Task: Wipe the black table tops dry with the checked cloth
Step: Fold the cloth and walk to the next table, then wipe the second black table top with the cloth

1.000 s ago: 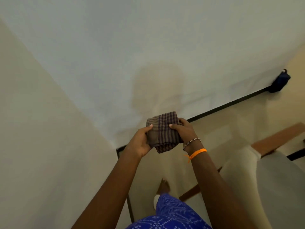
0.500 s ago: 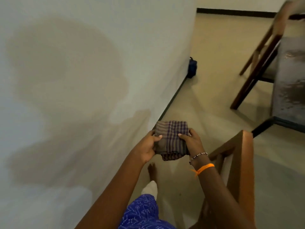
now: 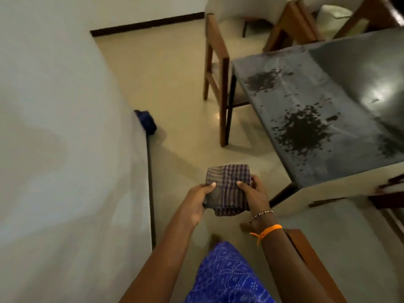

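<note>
The checked cloth point(image 3: 227, 189), folded into a thick pad of brown and purple squares, is held in the air over the pale floor point(image 3: 175, 84), between the two hands and in front of the body. The left hand point(image 3: 196, 202) grips its left edge, thumb pressed on top and fingers curled underneath. The right hand point(image 3: 254, 193) clamps the right edge the same way, thumb on the upper face. A beaded bracelet point(image 3: 261, 215) and an orange band point(image 3: 267, 231) circle the right wrist.

Ahead of the right hand and off to its right stands the black table top point(image 3: 323, 110), well apart from the cloth. Its surface carries two dark speckled patches, one nearer the hands and one farther off, with scattered droplets around them and a bright glare toward the far right. A wooden chair point(image 3: 215, 68) is pushed against the table's far left corner, straight ahead of the hands. A pale cushioned chair back point(image 3: 341, 189) sits at the table's near edge, just to the right of the right hand, between the person and the table top.

To the left of the left hand rises a light wall point(image 3: 65, 127) with a dark skirting strip at its foot. A small blue object point(image 3: 147, 123) lies on the floor against that wall, ahead and to the left of the hands. Below the forearms is blue patterned clothing point(image 3: 225, 278), and a wooden chair frame point(image 3: 314, 263) runs under the right forearm.
</note>
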A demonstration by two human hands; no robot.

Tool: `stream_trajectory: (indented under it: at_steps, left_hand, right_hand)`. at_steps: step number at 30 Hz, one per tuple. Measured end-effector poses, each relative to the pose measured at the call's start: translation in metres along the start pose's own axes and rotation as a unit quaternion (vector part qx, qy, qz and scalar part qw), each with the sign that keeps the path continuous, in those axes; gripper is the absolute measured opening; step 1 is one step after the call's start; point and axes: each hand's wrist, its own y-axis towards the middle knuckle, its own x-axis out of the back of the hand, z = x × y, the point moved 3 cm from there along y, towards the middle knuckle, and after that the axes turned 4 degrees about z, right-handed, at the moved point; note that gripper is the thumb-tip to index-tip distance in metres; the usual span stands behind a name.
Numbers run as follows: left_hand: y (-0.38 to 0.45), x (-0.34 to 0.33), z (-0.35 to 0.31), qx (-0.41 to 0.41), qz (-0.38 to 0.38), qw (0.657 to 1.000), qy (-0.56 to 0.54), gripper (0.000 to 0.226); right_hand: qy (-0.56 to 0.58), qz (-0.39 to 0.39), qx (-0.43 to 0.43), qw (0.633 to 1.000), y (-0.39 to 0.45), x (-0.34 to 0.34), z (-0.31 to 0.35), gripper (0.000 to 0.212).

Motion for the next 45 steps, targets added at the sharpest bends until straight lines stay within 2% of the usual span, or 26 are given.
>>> stream_trajectory:
  at_steps: [7, 12, 16, 19, 22, 28, 30, 32, 34, 36, 38, 40, 42, 45]
  left_hand:
    - [0.124, -0.053, -0.116, -0.021, 0.034, 0.996, 0.086, 0.013]
    - [0.210, -0.124, -0.194, -0.020, 0.057, 0.986, 0.153, 0.019]
    - [0.265, -0.192, -0.224, 0.011, 0.132, 0.967, 0.216, 0.018]
    - [0.306, -0.249, -0.243, 0.024, 0.185, 0.935, 0.301, 0.034]
    - [0.340, -0.303, -0.258, 0.028, 0.259, 0.899, 0.352, 0.040]
    - [0.401, -0.429, -0.298, 0.026, 0.431, 0.805, 0.406, 0.050]
    - [0.423, -0.462, -0.311, 0.019, 0.463, 0.770, 0.439, 0.063]
    - [0.449, -0.482, -0.322, -0.012, 0.462, 0.738, 0.491, 0.071]
    - [0.482, -0.491, -0.332, -0.071, 0.439, 0.706, 0.552, 0.070]
    - [0.512, -0.488, -0.343, -0.122, 0.391, 0.683, 0.604, 0.066]
    - [0.541, -0.481, -0.360, -0.183, 0.328, 0.667, 0.644, 0.063]
    - [0.568, -0.473, -0.376, -0.224, 0.279, 0.662, 0.659, 0.061]
    - [0.584, -0.467, -0.391, -0.237, 0.249, 0.672, 0.656, 0.059]
    - [0.604, -0.464, -0.402, -0.220, 0.239, 0.686, 0.651, 0.058]
  right_hand:
    - [0.049, -0.059, -0.009, 0.997, 0.155, -0.003, 0.055, 0.013]
    - [0.047, -0.059, -0.005, 0.997, 0.252, 0.027, 0.113, 0.020]
    - [0.037, -0.142, -0.006, 0.989, 0.301, 0.067, 0.137, 0.022]
    - [0.058, -0.209, -0.011, 0.976, 0.335, 0.099, 0.144, 0.028]
    - [0.079, -0.283, -0.012, 0.956, 0.366, 0.131, 0.151, 0.029]
    - [0.098, -0.473, -0.007, 0.876, 0.444, 0.210, 0.195, 0.035]
    - [0.028, -0.537, -0.053, 0.841, 0.468, 0.235, 0.206, 0.049]
    - [-0.120, -0.573, -0.122, 0.801, 0.487, 0.251, 0.212, 0.069]
    - [-0.230, -0.542, -0.163, 0.792, 0.518, 0.257, 0.211, 0.079]
    - [-0.338, -0.465, -0.225, 0.787, 0.549, 0.251, 0.201, 0.077]
    - [-0.418, -0.427, -0.256, 0.760, 0.578, 0.245, 0.195, 0.072]
    - [-0.445, -0.424, -0.241, 0.751, 0.604, 0.243, 0.202, 0.069]
    - [-0.475, -0.400, -0.209, 0.755, 0.633, 0.238, 0.215, 0.067]
    - [-0.529, -0.321, -0.129, 0.775, 0.683, 0.212, 0.234, 0.065]
